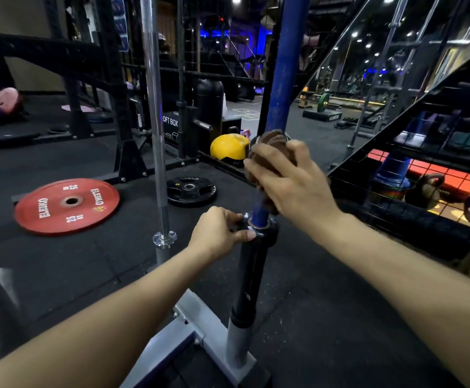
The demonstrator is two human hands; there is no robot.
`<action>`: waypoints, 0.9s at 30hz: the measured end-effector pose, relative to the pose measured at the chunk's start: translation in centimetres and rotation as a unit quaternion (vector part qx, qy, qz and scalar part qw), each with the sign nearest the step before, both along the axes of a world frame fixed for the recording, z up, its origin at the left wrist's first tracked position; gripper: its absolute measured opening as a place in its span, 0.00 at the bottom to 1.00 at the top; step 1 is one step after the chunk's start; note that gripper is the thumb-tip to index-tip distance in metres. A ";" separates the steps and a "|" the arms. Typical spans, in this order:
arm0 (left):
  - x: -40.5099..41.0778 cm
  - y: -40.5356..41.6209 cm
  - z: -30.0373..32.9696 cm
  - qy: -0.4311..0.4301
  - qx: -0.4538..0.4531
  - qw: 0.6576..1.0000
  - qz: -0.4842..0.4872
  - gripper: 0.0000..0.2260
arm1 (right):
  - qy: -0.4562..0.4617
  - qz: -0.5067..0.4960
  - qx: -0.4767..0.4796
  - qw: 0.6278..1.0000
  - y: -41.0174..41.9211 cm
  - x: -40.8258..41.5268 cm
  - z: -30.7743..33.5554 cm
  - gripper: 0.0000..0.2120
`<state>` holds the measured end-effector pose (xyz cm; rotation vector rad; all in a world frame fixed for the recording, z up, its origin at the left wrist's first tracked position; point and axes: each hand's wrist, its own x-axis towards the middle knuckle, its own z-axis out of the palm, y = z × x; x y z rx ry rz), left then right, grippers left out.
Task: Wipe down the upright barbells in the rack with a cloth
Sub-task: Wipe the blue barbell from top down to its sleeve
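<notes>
A blue upright barbell (282,79) stands in the grey rack (197,326), its black sleeve (252,275) set in a grey tube. My right hand (287,180) grips a brown cloth (270,141) wrapped round the low part of the blue shaft. At the collar where the shaft meets the sleeve, my left hand (217,233) holds on with curled fingers. A silver barbell (154,107) stands upright to the left, untouched.
A red Eleko plate (67,205) and a small black plate (191,191) lie on the rubber floor. A yellow ball (228,147) sits behind the bar. Black wire mesh fencing (413,175) runs along the right. A black power rack (116,93) stands behind.
</notes>
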<state>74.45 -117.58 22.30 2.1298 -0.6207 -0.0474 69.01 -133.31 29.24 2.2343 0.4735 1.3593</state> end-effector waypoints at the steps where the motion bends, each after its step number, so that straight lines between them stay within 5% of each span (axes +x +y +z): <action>1: 0.0 0.1 0.0 0.000 -0.002 1.000 0.000 0.21 | 0.009 0.007 -0.009 1.000 0.2 0.0 -1.1 0.15; 7: -0.3 0.4 0.2 0.000 0.024 1.000 -0.007 0.13 | 0.225 -0.006 -0.043 0.973 -0.7 -0.8 -5.6 0.21; 15: 0.0 0.2 0.1 0.010 -0.002 1.000 -0.001 0.25 | 0.084 0.019 0.022 0.996 -5.0 -6.4 -2.5 0.14; 21: -0.1 0.2 -0.2 -0.003 -0.002 1.000 -0.011 0.15 | 0.032 0.062 0.045 0.997 1.0 -2.3 -3.3 0.12; 27: 0.1 0.3 0.1 -0.004 0.033 0.999 -0.012 0.13 | 0.132 0.027 0.025 0.991 0.4 -2.6 -5.6 0.11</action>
